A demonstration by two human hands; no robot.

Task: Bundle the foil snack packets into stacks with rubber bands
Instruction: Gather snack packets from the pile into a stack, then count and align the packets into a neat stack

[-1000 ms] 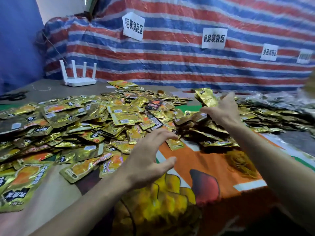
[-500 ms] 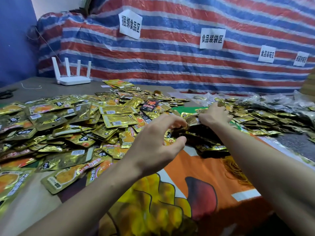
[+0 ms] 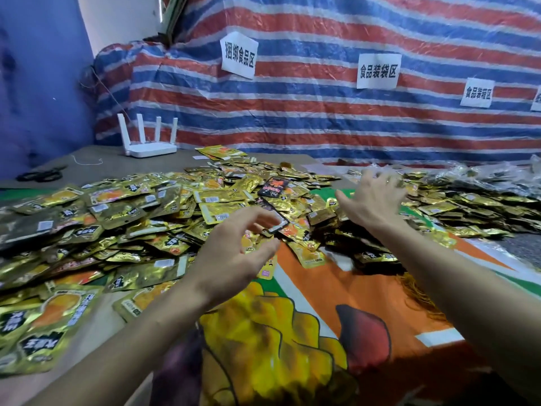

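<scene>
Left grip (image 3: 231, 250) hangs spread with loosely curled fingers, pinching nothing. Right grip (image 3: 371, 200) is fanned wide with straight fingers and is empty as far as shows, reaching closer to the far edge of the counter (image 3: 96, 161).

The packets (image 3: 146, 206) lie loose and flat across the left half and the far middle of the counter. They overlap at every angle, so the heap has no common long axis. A dark-edged packet (image 3: 279, 224) sits just beyond the left fingertips, toward the far edge, and looks like the nearest pick for that grip. The smaller, darker packets (image 3: 366, 253) lie under and just on the near side of the right grip, which is the closer one to them.

The packets are thin, crinkled gold foil rectangles, glossy and probably slippery when squared into a stack. The rubber bands (image 3: 418, 297) make a tangled brownish heap on the printed cloth (image 3: 307, 288) toward the right edge, beside the right forearm and well apart from either grip. No stack is gathered yet.
</scene>
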